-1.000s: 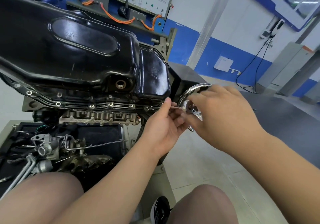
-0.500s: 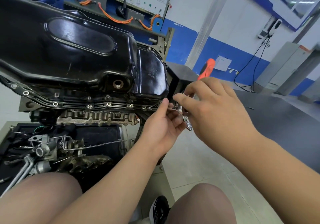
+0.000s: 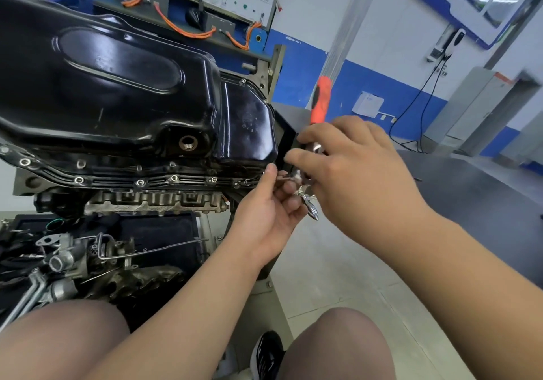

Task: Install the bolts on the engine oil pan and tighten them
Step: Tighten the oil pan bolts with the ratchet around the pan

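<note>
Our right hand [image 3: 358, 174] clenches the chrome, orange-handled ratchet [image 3: 321, 103]; our left hand [image 3: 264, 212] pinches its slim steel shaft [image 3: 283, 177] beside the glossy black oil pan [image 3: 117, 91].

Bolts [image 3: 174, 178] line the oil pan's [image 3: 123, 91] near rim, and the left hand [image 3: 264, 218] and right hand [image 3: 352, 174] meet on a tool [image 3: 321, 103] at its right end.

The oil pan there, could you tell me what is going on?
A person works at the right corner of the oil pan. The left hand pinches the thin shaft of an orange-handled tool at the flange, and the right hand grips the tool. Several bolts already sit along the flange.
</note>
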Tool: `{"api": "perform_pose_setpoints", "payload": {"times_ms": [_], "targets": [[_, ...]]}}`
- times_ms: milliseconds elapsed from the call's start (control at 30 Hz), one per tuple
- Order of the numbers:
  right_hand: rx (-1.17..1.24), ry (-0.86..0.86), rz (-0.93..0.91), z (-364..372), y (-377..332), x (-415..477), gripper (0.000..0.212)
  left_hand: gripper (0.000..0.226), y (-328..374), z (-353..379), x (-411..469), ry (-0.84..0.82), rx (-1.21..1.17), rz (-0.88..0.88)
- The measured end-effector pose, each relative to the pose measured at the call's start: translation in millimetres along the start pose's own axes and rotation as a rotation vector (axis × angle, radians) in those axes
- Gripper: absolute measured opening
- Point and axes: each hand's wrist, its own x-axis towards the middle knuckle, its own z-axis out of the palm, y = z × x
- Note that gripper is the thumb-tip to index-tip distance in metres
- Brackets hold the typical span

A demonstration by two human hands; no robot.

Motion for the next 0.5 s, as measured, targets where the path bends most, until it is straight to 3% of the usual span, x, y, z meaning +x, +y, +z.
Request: {"api": "perform_pose_setpoints", "payload": {"times_ms": [33,100,200,267,367,433,500], "targets": [[0.016,0.043,-0.017,2,-1,0,0.028,0.027,1,0,0,-0.012,-0.006,0.005],[0.014,-0.030,-0.005,1,-4,1,0.023,0.028,3,-1,1,-0.036,-0.010,0.013],[0.013,-0.201,0.197,-3,-12,3,0.061,0.037,3,-1,1,-0.070,0.027,0.002],[0.091,-0.176,0.257,-3,-18,2,0.065,0.041,3,-1,-1,-0.051,0.003,-0.028],[0.075,-0.155,0.190,-1,-13,0,0.050,0.042,4,-2,-1,-0.041,-0.012,-0.021],[0.007,-0.036,0.080,2,-4,0,0.016,0.030,2,-2,0,-0.046,0.003,0.008],[0.038,0.095,0.065,5,-2,-1,0.026,0.029,1,-2,1,-0.034,0.025,0.024]]}}
